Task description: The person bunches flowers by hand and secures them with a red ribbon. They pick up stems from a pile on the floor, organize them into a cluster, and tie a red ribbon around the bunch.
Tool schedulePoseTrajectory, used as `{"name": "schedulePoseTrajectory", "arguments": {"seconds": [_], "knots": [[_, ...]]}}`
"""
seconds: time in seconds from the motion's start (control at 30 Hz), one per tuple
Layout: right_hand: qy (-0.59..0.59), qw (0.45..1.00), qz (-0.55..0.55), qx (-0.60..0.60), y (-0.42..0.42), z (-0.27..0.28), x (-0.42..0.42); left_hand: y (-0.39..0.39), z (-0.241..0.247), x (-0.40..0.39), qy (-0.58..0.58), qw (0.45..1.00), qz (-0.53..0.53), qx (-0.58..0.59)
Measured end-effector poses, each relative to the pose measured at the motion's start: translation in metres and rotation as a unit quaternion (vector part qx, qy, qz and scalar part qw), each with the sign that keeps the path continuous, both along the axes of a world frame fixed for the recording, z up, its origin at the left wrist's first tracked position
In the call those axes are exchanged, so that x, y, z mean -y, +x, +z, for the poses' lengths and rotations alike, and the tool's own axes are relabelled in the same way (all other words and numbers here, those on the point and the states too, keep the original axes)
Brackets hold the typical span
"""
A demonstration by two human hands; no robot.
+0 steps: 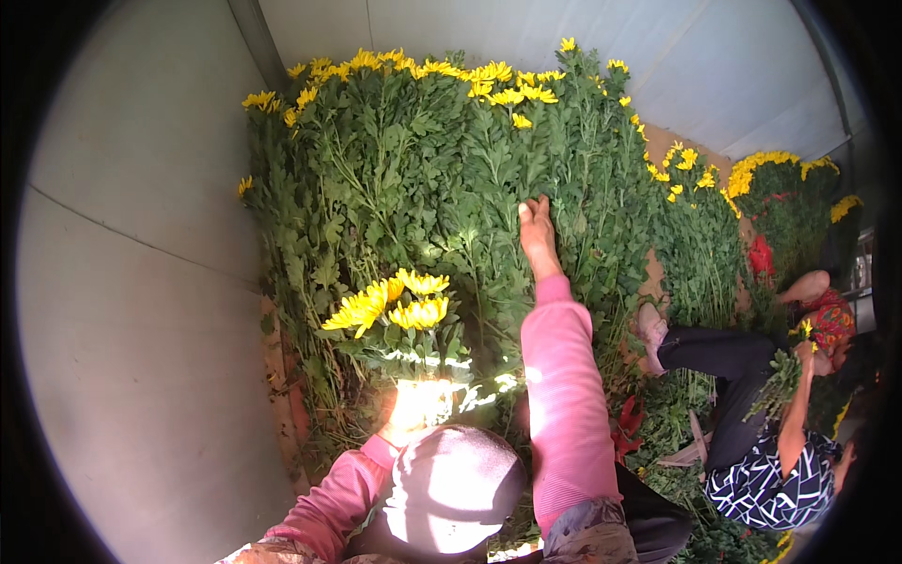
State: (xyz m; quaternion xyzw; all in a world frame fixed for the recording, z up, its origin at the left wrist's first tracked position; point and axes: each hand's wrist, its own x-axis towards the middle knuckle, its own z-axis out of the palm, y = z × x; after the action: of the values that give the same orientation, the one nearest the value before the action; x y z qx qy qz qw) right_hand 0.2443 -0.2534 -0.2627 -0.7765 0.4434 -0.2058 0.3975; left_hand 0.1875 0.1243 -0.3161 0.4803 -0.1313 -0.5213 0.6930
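My left hand (409, 416), partly washed out by sunlight, grips a small bunch of yellow chrysanthemums (423, 310) upright by the stems. Ahead of it spreads a thick pile of cut chrysanthemum stems (416, 162) with green leaves, the yellow heads (504, 95) lined up at the far end. My right hand (538, 229) stretches out over this pile and touches the leafy stems. Its thumb and fingers are close together at the tips; whether a stem is between them cannot be made out.
Grey panels (141, 282) rise on the left and at the back (479, 28). On the right sits another person (775, 479) holding a flower bunch (779, 384), one foot (652, 338) near the pile. More chrysanthemum piles (697, 247) lie there, along with red scraps (627, 426).
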Motion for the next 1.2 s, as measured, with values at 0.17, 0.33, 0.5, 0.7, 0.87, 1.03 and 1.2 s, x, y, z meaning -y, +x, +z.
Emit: {"name": "schedulePoseTrajectory", "arguments": {"seconds": [0.17,0.33,0.5,0.7,0.87,1.03,1.2], "knots": [[0.097,0.994,-0.039,0.015,0.012,-0.011,0.013,0.013,0.032,0.011,0.149,0.973,0.023,-0.176],[0.104,0.972,0.036,-0.207,0.028,0.002,-0.016,0.016,0.04,0.013,0.112,0.977,-0.04,0.176],[0.226,0.97,-0.003,0.092,-0.022,0.008,-0.032,0.015,0.045,0.015,0.134,0.964,0.062,-0.221],[0.243,0.955,0.034,0.165,-0.055,0.061,-0.056,0.018,0.029,0.004,0.123,0.963,0.1,-0.217],[0.111,0.981,0.109,0.118,-0.075,0.143,-0.071,0.02,0.02,-0.004,0.089,0.965,0.12,-0.216],[-0.037,0.98,0.011,0.193,-0.096,0.222,-0.049,0.014,0.043,0.007,0.07,0.972,0.122,-0.188],[-0.3,0.934,-0.071,0.182,-0.102,0.382,-0.03,0.02,0.052,-0.005,0.102,0.964,0.179,-0.167]]}}
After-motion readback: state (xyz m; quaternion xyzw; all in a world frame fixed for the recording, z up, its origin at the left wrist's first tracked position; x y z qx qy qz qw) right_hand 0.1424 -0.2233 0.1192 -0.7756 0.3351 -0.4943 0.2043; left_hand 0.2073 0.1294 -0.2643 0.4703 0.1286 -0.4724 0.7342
